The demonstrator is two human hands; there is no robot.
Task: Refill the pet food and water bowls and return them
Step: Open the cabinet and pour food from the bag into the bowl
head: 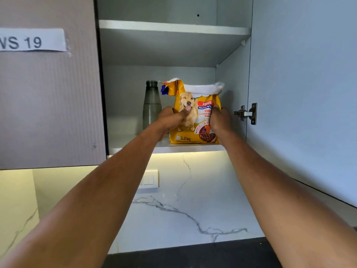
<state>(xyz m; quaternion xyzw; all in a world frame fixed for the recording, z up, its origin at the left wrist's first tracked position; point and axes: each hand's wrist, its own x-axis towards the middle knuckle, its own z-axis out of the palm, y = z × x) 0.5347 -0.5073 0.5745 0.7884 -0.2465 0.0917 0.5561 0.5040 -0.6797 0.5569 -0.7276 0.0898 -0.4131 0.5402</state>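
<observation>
The cabinet [125, 89] stands open, its door [301, 93] swung out to the right. On the lower shelf [123, 141] the yellow food bag [195, 122] stands upright with its top torn open, just right of a grey bottle [152, 101]. The left hand [170, 118] and right hand [220, 119] clasp the bag's two sides, thumbs on its front.
</observation>
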